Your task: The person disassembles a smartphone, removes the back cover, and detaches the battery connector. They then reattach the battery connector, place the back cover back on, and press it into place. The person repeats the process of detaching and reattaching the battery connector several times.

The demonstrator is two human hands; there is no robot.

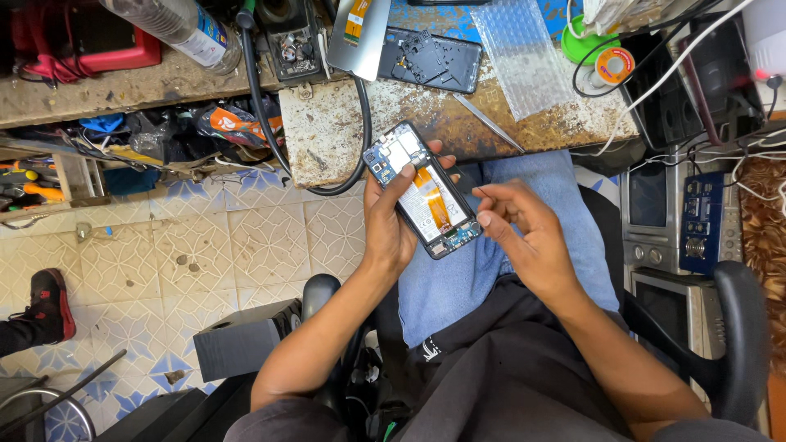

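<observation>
Cradling an opened phone (424, 191) over the lap, the left hand (388, 219) wraps its fingers round the frame; at three o'clock the right hand (514, 223) pinches something too thin to identify; back cover (431, 59) lies off at twelve o'clock, so disassembly looks well begun, internals remaining.

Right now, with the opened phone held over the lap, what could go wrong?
1. The opened phone is gripped only by the left hand, above the jeans and tiled floor, not over the workbench; a slip could drop it.
2. The right hand pinches near the lower board; any tiny part could fall and vanish.
3. The orange flex cable lies exposed and could snag or tear.
</observation>
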